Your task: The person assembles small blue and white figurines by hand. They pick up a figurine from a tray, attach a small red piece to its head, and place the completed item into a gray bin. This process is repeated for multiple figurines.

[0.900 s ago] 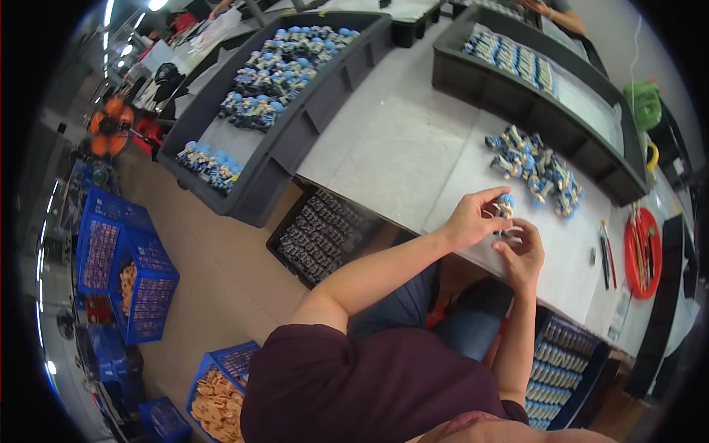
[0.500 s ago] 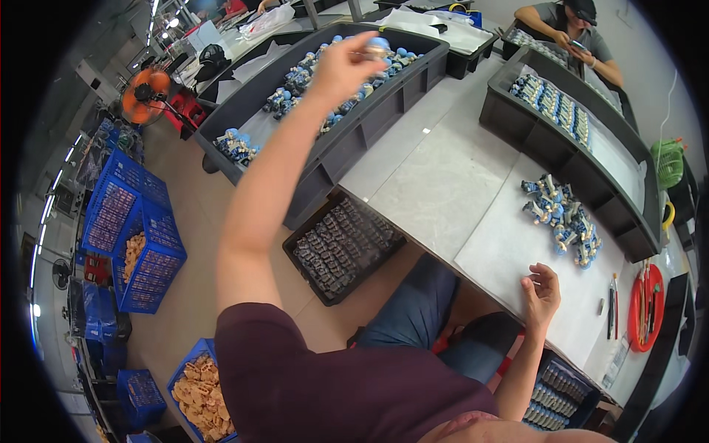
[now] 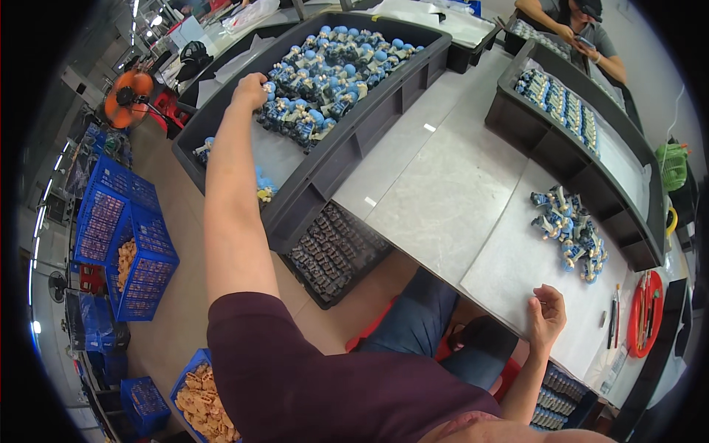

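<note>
My left hand [image 3: 251, 90] reaches into a long dark grey bin [image 3: 347, 151]. Its fingers are closed on a small blue-headed figurine [image 3: 269, 90], partly hidden by the hand, at the edge of the packed figurines [image 3: 325, 81]. Sheet lining shows beside these, and a few more figurines lie at the bin's near end. My right hand [image 3: 546, 316] rests at the table's near edge over white paper [image 3: 495, 273], fingers loosely curved and apart with nothing in them. Beyond it lies a loose pile of similar blue figurines [image 3: 572, 229].
Right of the pile stands a second grey bin [image 3: 569, 159] with figurines in rows. Brushes [image 3: 614, 317] and a red tray of tools [image 3: 645, 314] lie at the right. Below the table is a black crate [image 3: 332, 255]. A co-worker [image 3: 583, 37] sits at the far right.
My left hand has gone from above the bin, left and down to its inside, with the blue-headed figurine. My right hand stays nearly in place.
</note>
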